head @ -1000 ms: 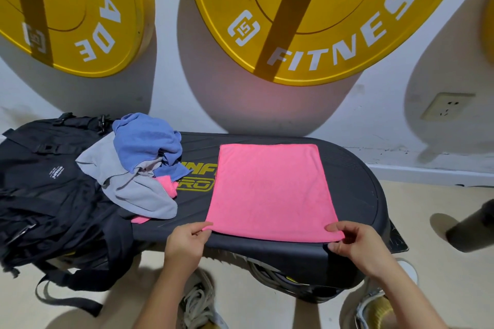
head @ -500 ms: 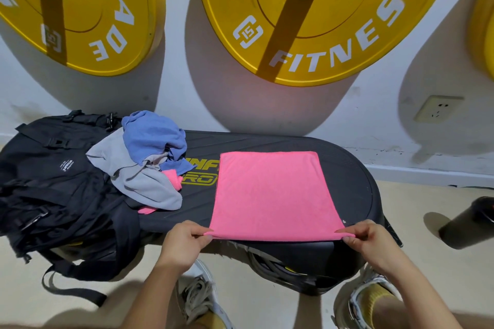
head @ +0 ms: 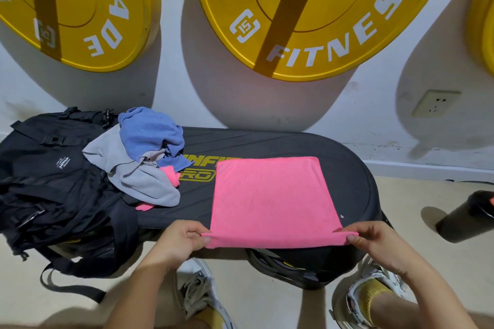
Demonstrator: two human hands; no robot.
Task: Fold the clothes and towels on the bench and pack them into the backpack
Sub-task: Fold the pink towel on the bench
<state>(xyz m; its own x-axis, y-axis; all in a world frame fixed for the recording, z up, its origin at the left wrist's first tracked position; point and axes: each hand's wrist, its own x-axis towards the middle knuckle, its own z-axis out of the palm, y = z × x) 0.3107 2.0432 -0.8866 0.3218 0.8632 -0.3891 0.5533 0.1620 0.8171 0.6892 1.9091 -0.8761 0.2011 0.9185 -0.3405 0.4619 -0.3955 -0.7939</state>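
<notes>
Now folding the pink towel (head: pixel 272 200), spread on the bench (head: pixel 347 176) just beyond the fingers (head: pixel 191 228), pinched at both near corners by left hand (head: pixel 176 243) and right hand (head: pixel 374 238), seemingly lifted a little there. Next: carry both corners evenly to the far edge.

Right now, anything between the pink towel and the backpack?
Yes. A grey garment with a blue cloth on top lies on the left end of the bench, between the pink towel and the backpack, draping onto the bag. The bag's opening can't be made out.
</notes>
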